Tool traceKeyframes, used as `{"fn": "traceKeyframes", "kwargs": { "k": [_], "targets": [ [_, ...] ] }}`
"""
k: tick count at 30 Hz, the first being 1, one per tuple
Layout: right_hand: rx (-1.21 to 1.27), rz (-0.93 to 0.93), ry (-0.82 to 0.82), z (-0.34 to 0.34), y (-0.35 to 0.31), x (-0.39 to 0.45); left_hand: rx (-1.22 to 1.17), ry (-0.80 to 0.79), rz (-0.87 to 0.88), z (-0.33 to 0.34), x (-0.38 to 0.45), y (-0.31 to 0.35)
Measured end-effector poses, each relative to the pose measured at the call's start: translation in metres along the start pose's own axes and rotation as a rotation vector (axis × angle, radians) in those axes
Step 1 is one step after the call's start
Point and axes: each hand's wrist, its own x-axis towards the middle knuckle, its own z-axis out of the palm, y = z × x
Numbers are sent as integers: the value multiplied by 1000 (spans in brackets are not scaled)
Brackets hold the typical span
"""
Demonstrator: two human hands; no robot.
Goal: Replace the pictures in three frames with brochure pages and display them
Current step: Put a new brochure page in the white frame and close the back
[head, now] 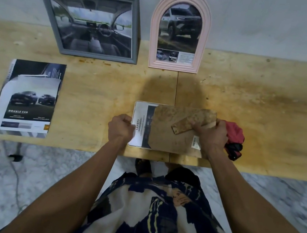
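Note:
A grey rectangular frame (89, 23) with a car-interior page and a pink arched frame (179, 31) with a truck page lean against the wall at the back of the table. A third, white frame (137, 104) lies face down near the table's front edge, with a brochure page (139, 126) marked SAFETY showing at its left. A brown backing board (168, 132) with a fold-out stand covers its right part. My left hand (120, 129) grips the frame's left edge. My right hand (210, 136) holds the backing board at its stand.
A stack of brochure pages (27, 98) lies at the table's left. A red and black object (234, 138) sits just right of my right hand. The wooden table (259, 113) stands against a grey wall. A cable (16, 175) runs across the marble floor below.

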Motion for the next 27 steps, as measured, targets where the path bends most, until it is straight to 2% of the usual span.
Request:
{"fn": "traceKeyframes", "kwargs": {
  "k": [12,27],
  "targets": [
    [-172,1,-21,25,-8,-8,-158,19,-168,0,11,-3],
    [-384,5,-88,58,-19,-12,-148,29,-115,-2,4,2]
  ]
}}
